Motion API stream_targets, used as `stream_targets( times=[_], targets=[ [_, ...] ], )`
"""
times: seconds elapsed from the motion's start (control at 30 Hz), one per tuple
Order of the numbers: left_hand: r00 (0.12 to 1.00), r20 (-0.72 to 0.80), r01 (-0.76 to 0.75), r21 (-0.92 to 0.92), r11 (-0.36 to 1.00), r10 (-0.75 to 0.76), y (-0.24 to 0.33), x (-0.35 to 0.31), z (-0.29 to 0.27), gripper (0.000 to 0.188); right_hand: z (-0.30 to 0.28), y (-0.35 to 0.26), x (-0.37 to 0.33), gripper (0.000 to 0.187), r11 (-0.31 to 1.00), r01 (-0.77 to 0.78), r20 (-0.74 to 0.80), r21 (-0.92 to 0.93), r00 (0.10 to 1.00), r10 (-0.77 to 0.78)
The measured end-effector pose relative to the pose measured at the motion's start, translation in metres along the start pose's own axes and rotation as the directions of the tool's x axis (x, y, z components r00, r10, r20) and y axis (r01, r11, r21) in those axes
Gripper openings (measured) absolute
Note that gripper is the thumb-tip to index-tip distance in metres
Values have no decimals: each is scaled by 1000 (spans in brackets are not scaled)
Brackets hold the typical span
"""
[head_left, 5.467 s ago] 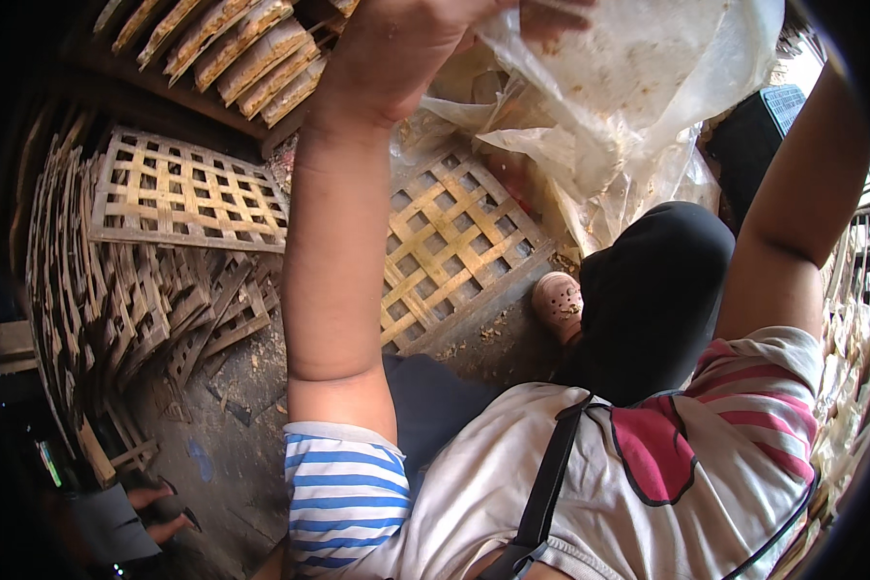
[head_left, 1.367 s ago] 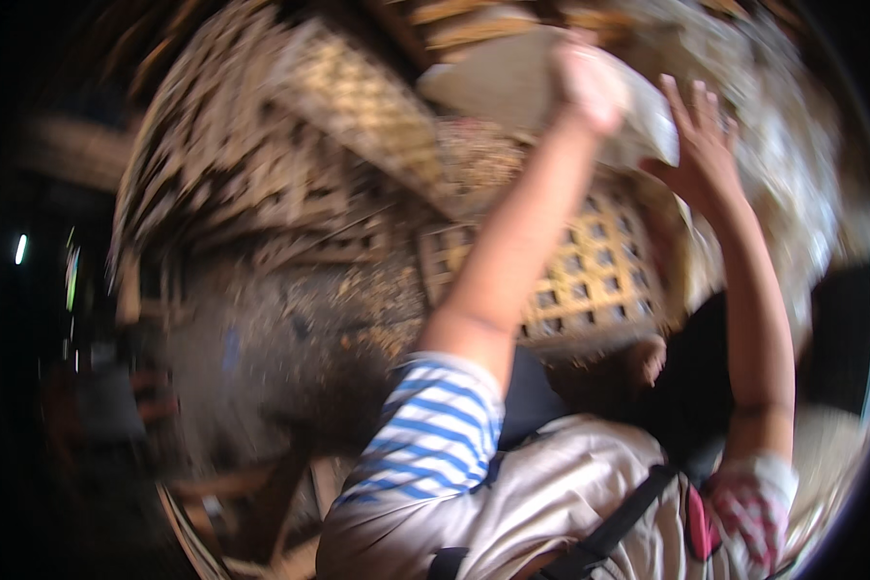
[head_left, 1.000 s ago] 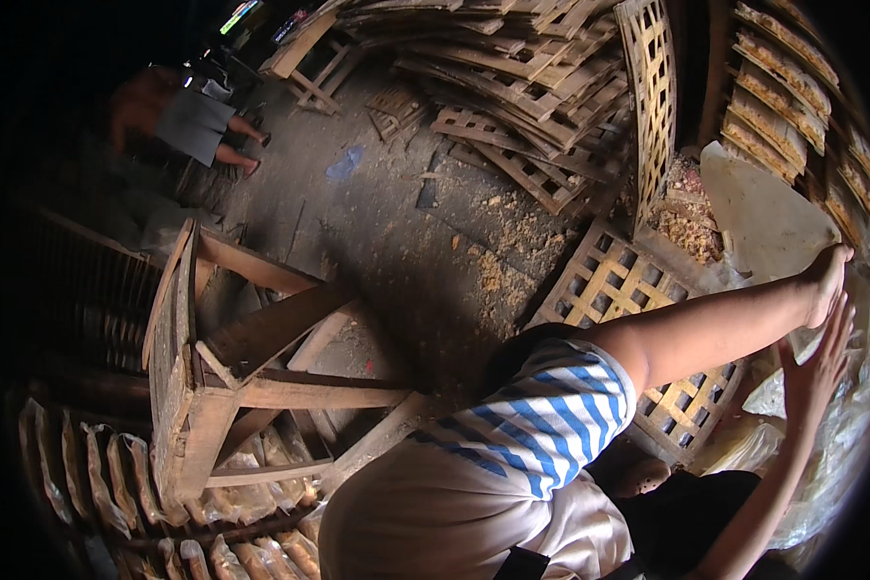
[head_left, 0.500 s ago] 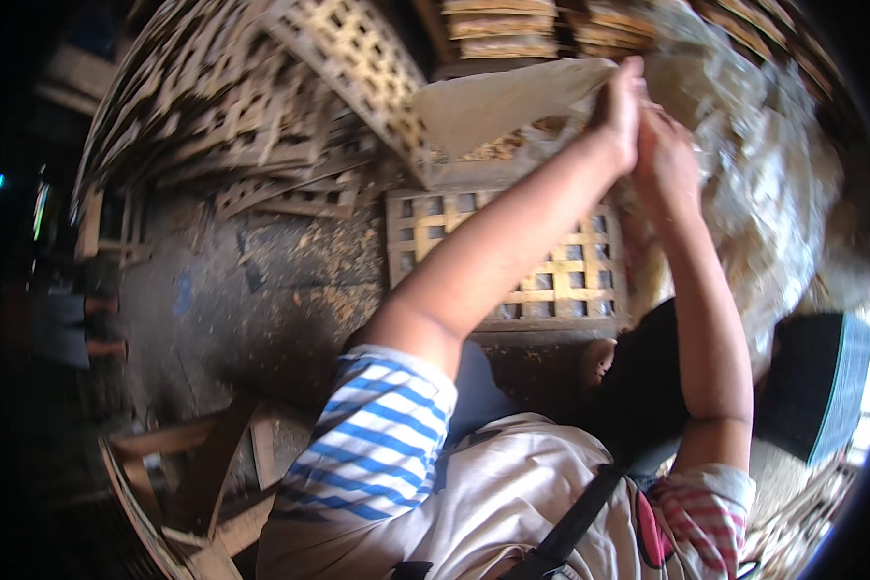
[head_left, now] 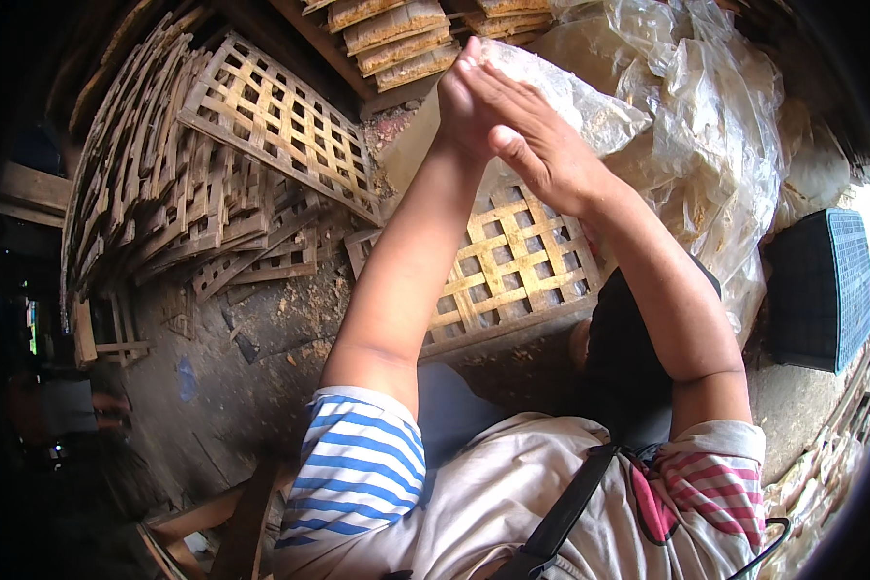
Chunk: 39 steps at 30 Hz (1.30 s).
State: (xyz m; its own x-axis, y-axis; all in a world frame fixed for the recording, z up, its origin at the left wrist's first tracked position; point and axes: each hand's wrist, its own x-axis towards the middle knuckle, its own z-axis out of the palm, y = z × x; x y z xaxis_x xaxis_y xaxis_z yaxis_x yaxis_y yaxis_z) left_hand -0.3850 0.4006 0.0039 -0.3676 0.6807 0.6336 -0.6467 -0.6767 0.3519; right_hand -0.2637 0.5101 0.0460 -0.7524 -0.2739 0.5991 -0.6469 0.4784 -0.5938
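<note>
My left hand [head_left: 462, 111] and my right hand [head_left: 536, 135] meet palm to palm, fingers stretched out and pointing away from me. The right thumb stands apart, and the right hand covers most of the left fingers. Whether anything lies between the palms is hidden. Beside and beneath the hands lies a cloudy, crumpled plastic sheet [head_left: 590, 108], its paler part showing left of my left wrist. Nearer to me, a wooden frame with woven bamboo lattice [head_left: 503, 253] lies flat below my forearms.
More lattice frames [head_left: 280, 111] lean in a dense stack at the left. Layered yellowish slabs [head_left: 396, 43] are piled at the far side. Clear plastic sheeting [head_left: 706, 126] heaps up at the right, near a dark blue crate [head_left: 822, 290]. Crumbs litter the dark floor [head_left: 280, 319].
My joined hands have shifted left in view as the view turned. The right hand now lies broader against the left, its thumb apart. The plastic sheet shows more to the hands' right.
</note>
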Motion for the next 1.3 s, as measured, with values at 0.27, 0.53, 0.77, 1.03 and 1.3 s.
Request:
stream_targets(
  times=[0.27, 0.53, 0.77, 1.03, 1.3],
  targets=[
    [936, -349, -6, 91, 996, 37, -13, 13, 49, 78, -22, 11, 1, 64, 851, -40, -103, -523, 995, -17],
    [903, -415, 206, 198, 958, -108, -17, 9, 32, 43, -32, 42, -12, 62, 900, -363, -47, -243, 931, 363],
    [790, -610, 331, 506, 797, 60, -16, 7, 44, 43, -51, 13, 7, 57, 696, -626, -92, -351, 763, 640],
    [849, -524, 300, 378, 876, -64, -10, 9, 37, 41, -38, 53, -3, 73, 586, -459, -57, -668, 816, 575],
    [858, -495, 255, 171, 952, -141, 6, 13, 22, 45, -27, 52, -9, 68, 746, -337, -10, -575, 914, 406]
  ],
)
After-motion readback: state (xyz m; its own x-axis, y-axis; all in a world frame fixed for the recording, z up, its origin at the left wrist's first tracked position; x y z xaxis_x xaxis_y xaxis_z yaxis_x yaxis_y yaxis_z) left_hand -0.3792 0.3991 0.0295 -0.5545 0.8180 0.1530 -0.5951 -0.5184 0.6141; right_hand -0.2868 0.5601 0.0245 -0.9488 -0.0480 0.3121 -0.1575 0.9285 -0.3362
